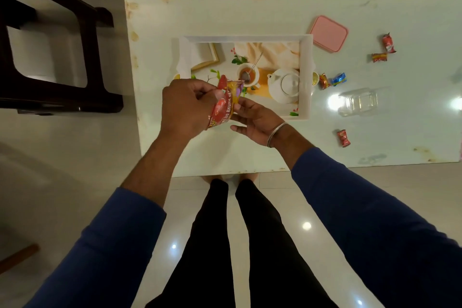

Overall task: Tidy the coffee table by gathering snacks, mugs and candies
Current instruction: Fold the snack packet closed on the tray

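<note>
Both hands over the near edge of the white tray [306, 77], sharing one red and yellow snack packet [223, 104]. Left hand [183, 107] curled round the packet's left side, thumb and fingers pinching it. Right hand [252, 120] beneath and to the right, fingers fairly straight, fingertips touching the packet's lower edge, a metal bangle [276, 134] on the wrist. Tray lying flat on the pale worktop [375, 152], printed with a teapot and cup picture. Pink lid [328, 34] just beyond the tray's far right corner. Clear plastic container [357, 104] to the tray's right. Wrapped candies scattered on the right: two red [388, 43] near the far side, a red and a blue [338, 79] beside the tray, one red [343, 138] nearer. Dark chair [50, 32] on the floor at left.
</note>
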